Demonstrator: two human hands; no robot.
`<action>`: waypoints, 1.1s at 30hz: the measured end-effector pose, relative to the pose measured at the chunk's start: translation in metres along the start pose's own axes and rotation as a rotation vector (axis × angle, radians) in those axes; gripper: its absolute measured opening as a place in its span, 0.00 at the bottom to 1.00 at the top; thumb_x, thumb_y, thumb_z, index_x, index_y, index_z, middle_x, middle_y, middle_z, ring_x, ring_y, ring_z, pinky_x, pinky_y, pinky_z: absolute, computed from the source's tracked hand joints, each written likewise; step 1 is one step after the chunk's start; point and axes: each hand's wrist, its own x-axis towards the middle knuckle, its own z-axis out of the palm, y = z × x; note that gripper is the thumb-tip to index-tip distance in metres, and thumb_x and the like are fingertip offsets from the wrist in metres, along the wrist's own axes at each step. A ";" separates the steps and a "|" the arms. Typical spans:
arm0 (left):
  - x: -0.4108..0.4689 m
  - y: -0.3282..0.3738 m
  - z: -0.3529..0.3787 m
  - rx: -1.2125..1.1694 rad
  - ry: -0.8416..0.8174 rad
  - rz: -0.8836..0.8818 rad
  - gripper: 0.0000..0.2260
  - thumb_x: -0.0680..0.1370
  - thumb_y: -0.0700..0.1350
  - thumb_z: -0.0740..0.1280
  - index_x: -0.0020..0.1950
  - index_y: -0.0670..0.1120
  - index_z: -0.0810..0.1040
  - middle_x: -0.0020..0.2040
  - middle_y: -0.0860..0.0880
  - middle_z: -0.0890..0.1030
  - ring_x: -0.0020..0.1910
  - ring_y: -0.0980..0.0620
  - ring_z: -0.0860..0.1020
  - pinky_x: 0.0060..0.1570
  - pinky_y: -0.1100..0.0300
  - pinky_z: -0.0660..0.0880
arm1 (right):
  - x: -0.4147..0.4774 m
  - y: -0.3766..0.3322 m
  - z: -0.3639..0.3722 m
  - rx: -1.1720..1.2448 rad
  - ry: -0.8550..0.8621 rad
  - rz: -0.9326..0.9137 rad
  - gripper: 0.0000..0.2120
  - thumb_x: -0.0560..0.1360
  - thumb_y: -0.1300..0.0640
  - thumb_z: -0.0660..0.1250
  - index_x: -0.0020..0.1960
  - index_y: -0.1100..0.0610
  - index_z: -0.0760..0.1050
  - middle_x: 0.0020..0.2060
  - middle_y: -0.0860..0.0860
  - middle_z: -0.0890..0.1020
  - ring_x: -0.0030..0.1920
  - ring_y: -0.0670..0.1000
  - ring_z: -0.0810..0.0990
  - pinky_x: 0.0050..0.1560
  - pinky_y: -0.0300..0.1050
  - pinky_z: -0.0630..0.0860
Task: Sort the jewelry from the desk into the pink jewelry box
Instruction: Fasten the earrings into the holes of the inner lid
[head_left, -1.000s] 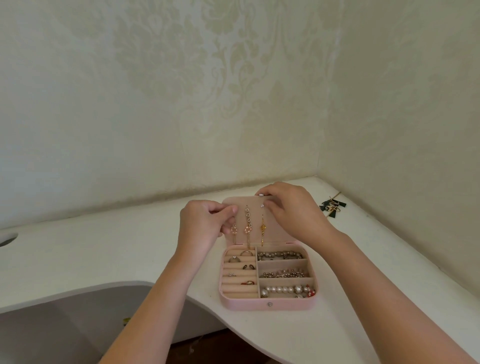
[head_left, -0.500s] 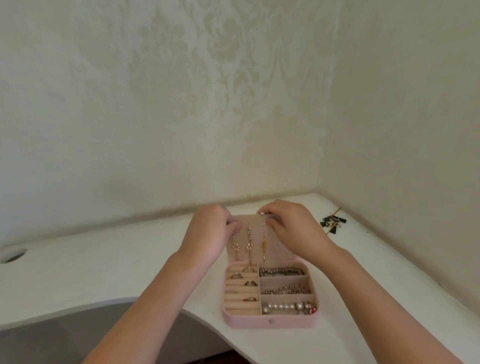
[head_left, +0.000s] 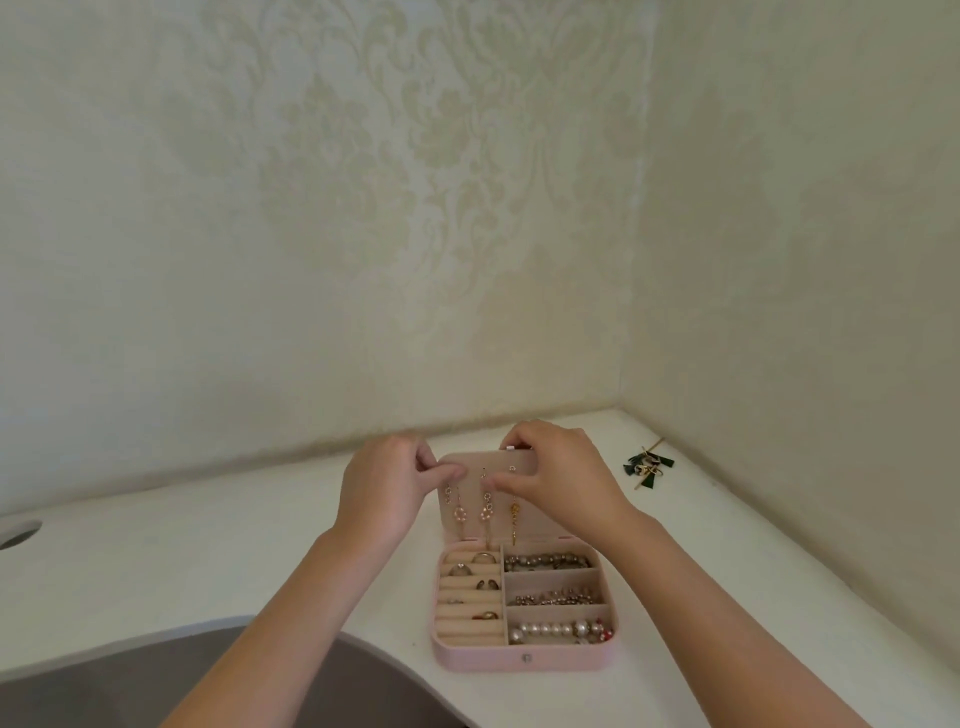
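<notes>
The pink jewelry box (head_left: 524, 659) sits open on the white desk (head_left: 208, 561) in front of me, its lid (head_left: 488, 460) standing up at its twelve o'clock side; three dangling earrings (head_left: 487, 512) hang on the lid's inner panel, side by side and just apart. My left hand (head_left: 387, 493) is at the lid's nine o'clock edge, fingers curled, thumb and forefinger pinched together at the top of the leftmost earring, though whether they grip it or only touch it I cannot tell; my right hand (head_left: 561, 480) covers the lid's upper corner at two o'clock, fingers bent over the rim and thumb pressed on the panel near the middle earring, and it hides that part of the lid from me. In the tray, the ring rolls (head_left: 470, 597) at nine o'clock hold several rings; at three o'clock three compartments are stacked, a dark bead bracelet (head_left: 546, 561) farthest, a fine chain (head_left: 553, 597) in the middle, a pearl bracelet (head_left: 561, 631) nearest me. Well apart from the box, at two o'clock near the corner of the walls, a dark green tassel piece (head_left: 648, 465) lies on the desk; at nine o'clock, at the frame's edge, is a cable hole (head_left: 18, 532).
</notes>
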 end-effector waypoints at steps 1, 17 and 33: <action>-0.001 -0.002 0.000 -0.048 0.035 0.019 0.14 0.68 0.53 0.76 0.35 0.50 0.73 0.30 0.54 0.73 0.30 0.53 0.71 0.32 0.58 0.65 | 0.000 -0.002 0.002 -0.027 0.019 0.002 0.17 0.66 0.40 0.72 0.47 0.51 0.76 0.41 0.43 0.78 0.42 0.46 0.74 0.50 0.41 0.66; -0.008 -0.016 0.006 -0.644 -0.189 0.045 0.03 0.72 0.40 0.73 0.42 0.48 0.83 0.38 0.51 0.84 0.39 0.56 0.81 0.42 0.68 0.74 | 0.019 -0.023 -0.009 -0.034 -0.208 -0.011 0.08 0.67 0.55 0.74 0.46 0.54 0.83 0.37 0.49 0.83 0.37 0.47 0.76 0.33 0.35 0.66; 0.005 -0.024 0.012 -0.692 -0.263 -0.035 0.06 0.71 0.39 0.73 0.44 0.50 0.82 0.41 0.50 0.85 0.42 0.54 0.82 0.47 0.62 0.76 | 0.030 -0.031 -0.007 -0.061 -0.227 0.056 0.06 0.66 0.62 0.75 0.44 0.57 0.84 0.39 0.51 0.84 0.37 0.47 0.77 0.32 0.31 0.68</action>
